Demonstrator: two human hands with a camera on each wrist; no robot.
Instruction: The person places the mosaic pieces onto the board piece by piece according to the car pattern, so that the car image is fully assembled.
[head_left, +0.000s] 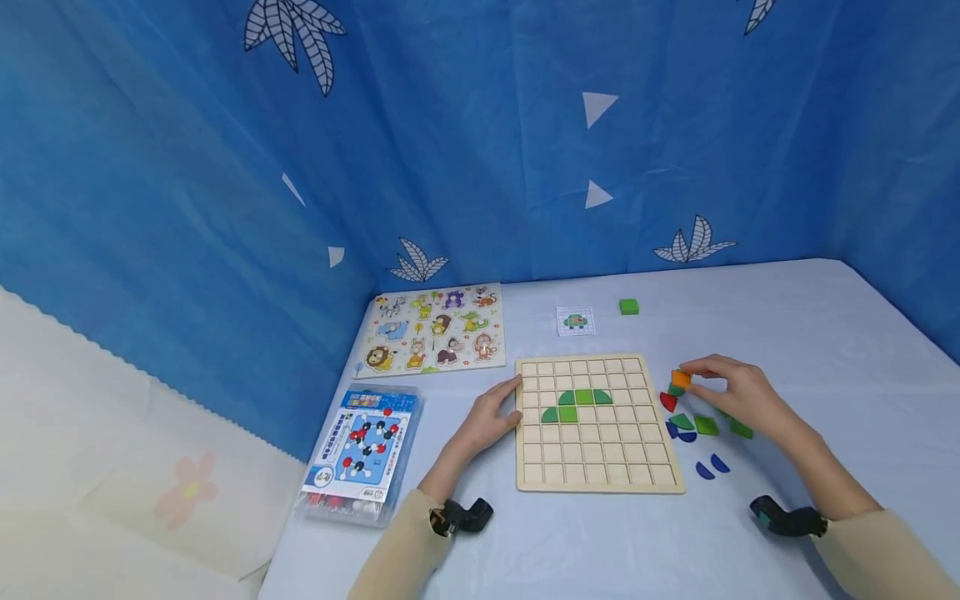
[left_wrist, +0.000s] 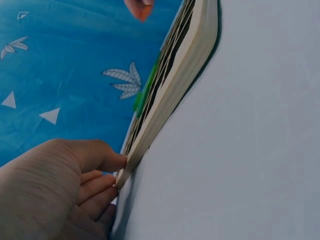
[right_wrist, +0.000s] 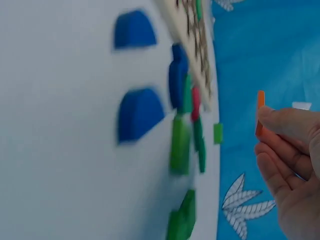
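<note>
An orange square tile point(head_left: 681, 378) is pinched between the thumb and fingers of my right hand point(head_left: 738, 397), raised off the table beside the board's right edge. Edge-on, the orange tile point(right_wrist: 260, 113) shows in the right wrist view. My left hand point(head_left: 487, 418) rests against the left edge of the wooden grid board point(head_left: 600, 475), thumb and fingertips touching its side. Green square tiles point(head_left: 583, 397) and green quarter-round tiles lie in two rows on the grid. Under and around my right hand are a red piece point(head_left: 668, 402), several green pieces point(head_left: 706, 425) and blue half-round pieces point(head_left: 704, 471).
Behind the board lie a small pattern card point(head_left: 576, 321) and a green block point(head_left: 628, 307). An animal puzzle board point(head_left: 431, 329) is at the back left, with a boxed molecule model kit point(head_left: 363, 450) in front of it. A blue curtain point(head_left: 480, 150) hangs behind the table.
</note>
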